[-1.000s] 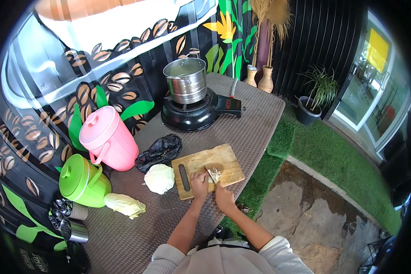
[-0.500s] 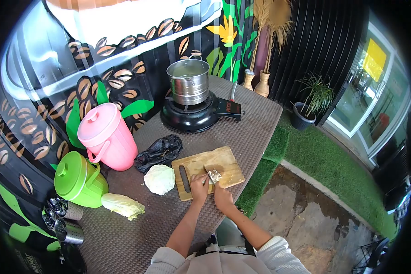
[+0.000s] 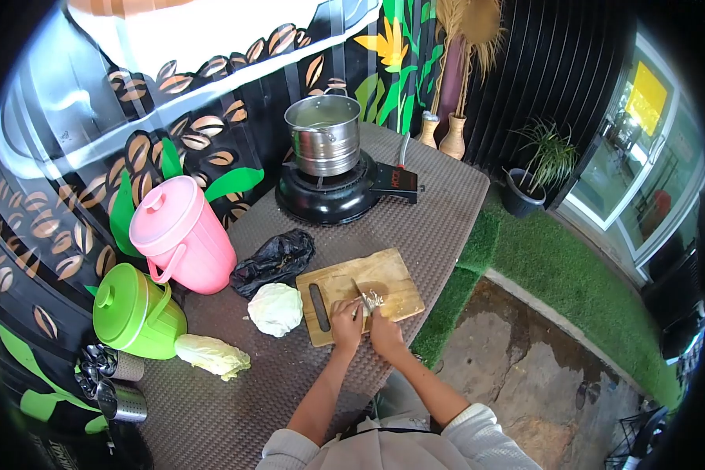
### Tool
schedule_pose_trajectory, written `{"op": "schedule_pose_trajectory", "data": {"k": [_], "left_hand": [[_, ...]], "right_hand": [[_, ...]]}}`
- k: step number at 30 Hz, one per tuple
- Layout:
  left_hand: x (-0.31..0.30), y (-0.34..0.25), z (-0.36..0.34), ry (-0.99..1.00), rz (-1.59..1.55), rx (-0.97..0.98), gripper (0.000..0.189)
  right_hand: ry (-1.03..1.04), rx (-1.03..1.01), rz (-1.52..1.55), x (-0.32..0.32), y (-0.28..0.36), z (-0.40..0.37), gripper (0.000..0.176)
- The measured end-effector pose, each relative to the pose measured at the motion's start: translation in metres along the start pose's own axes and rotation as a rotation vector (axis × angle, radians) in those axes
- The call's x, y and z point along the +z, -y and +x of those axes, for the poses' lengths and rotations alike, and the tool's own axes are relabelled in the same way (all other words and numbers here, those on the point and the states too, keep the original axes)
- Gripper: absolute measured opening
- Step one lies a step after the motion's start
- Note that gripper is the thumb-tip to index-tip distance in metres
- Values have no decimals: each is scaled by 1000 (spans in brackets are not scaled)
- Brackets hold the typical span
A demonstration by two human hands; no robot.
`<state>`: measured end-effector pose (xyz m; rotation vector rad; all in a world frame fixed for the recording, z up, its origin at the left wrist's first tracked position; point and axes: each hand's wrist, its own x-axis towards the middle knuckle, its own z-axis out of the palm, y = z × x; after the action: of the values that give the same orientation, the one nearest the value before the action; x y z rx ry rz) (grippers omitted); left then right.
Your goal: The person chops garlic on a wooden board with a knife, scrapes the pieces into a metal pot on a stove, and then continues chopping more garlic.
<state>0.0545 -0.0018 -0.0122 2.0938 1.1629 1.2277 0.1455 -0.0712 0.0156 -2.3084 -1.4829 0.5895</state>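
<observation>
A wooden cutting board [image 3: 339, 287] with a slot handle lies near the table's right edge. On it, my right hand [image 3: 385, 332] is closed around a knife [image 3: 360, 291], whose blade points away from me. Chopped white pieces [image 3: 375, 300] lie against the blade's right side. Just left of the blade, my left hand [image 3: 346, 319] has its fingers bent down on the board; what they pinch is too small and covered to name. Left of the board sits a pale round cabbage [image 3: 276, 309], and farther left lies a napa cabbage [image 3: 211, 356].
A steel pot [image 3: 323, 145] stands on a black portable stove [image 3: 325, 196] at the back. A black plastic bag [image 3: 274, 262] lies behind the cabbage. Pink [image 3: 184, 235] and green [image 3: 139, 309] lidded jugs line the wall, near metal utensil holders [image 3: 122, 401].
The knife blade has turned slightly and the chopped pieces beside it lie a little more spread to the right. Both hands stay at the board; the view has shifted slightly.
</observation>
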Motion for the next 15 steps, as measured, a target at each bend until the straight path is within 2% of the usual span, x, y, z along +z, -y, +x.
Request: {"op": "schedule_pose_trajectory", "data": {"k": [6,10,15], "left_hand": [[-2,-5,1,-10,-12,-31,17],[1,-2,-2,2,-11,-56,16],[0,-2,-2,0,-31,-45,16]], "right_hand": [[-6,-67,107,-10,-9,-10,28],[11,78,-45,9,0,-20,25],[19,3,61,-12,-3,-1,23]]}}
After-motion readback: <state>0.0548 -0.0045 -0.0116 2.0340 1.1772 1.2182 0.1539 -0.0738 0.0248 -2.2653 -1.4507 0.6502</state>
